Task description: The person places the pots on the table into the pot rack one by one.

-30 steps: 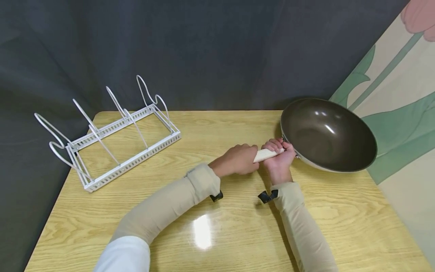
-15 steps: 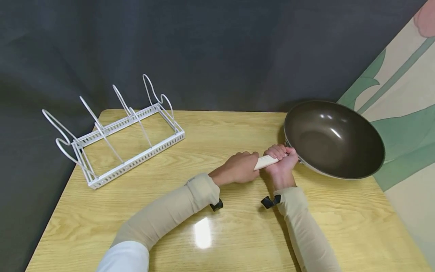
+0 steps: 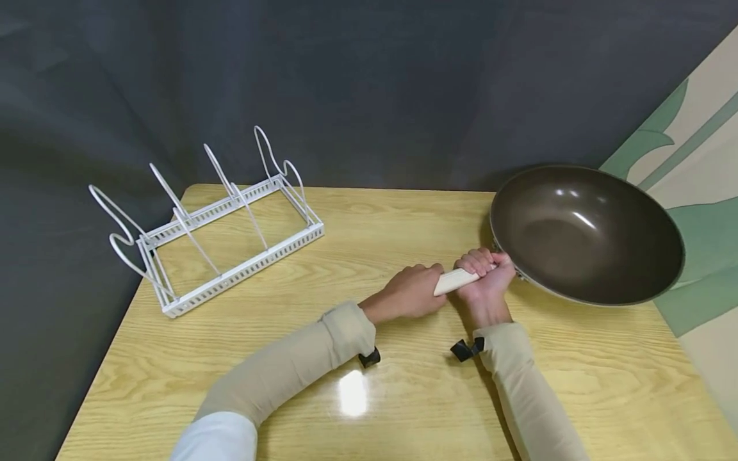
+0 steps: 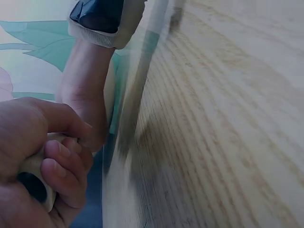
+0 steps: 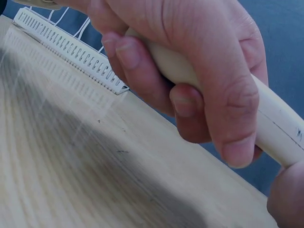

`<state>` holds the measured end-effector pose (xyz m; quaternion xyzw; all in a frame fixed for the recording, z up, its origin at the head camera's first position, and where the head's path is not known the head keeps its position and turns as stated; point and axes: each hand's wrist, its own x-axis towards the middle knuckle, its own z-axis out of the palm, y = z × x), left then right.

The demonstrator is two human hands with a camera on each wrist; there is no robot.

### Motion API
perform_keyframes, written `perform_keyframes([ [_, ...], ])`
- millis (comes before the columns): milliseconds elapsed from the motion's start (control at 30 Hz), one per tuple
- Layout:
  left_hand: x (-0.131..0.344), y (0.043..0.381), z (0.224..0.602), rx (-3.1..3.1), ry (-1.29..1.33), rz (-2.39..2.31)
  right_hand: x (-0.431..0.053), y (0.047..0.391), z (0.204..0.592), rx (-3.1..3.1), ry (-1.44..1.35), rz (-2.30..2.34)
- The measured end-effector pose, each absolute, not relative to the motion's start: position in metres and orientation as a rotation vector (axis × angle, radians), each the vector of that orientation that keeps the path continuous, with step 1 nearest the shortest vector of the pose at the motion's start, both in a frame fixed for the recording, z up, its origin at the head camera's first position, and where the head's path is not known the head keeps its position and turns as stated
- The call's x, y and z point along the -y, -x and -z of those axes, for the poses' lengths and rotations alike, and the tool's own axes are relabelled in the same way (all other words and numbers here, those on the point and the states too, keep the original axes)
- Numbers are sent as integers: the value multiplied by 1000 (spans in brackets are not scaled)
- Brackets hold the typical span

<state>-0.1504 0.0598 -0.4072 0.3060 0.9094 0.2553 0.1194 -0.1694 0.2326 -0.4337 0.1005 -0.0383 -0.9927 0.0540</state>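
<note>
Well left of the fingers (image 3: 477,260), a white rack (image 3: 245,269) is set on the tabletop (image 3: 392,224), the handle (image 3: 455,280) is gripped at its end by the left hand (image 3: 412,291), farther along by the right hand (image 3: 488,282), and the pan (image 3: 582,250), just beyond it, is best steadied by even grips.

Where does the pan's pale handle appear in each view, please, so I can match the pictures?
Head: pale handle, right of centre, sloping up to the right.
Left wrist: pale handle, lower left, largely covered.
Right wrist: pale handle, centre to right edge, partly covered.
Shared landmark: the wooden tabletop, in all three.
</note>
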Motion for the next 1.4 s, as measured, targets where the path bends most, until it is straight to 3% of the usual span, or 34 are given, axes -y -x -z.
perform_keyframes([
  [667, -47, 122, 405, -2556, -978, -1068, -221, 144, 383, -314, -167, 3022],
  [1400, -37, 108, 416, -2602, -1062, -1423, -198, 140, 351, -729, 104, 2909],
])
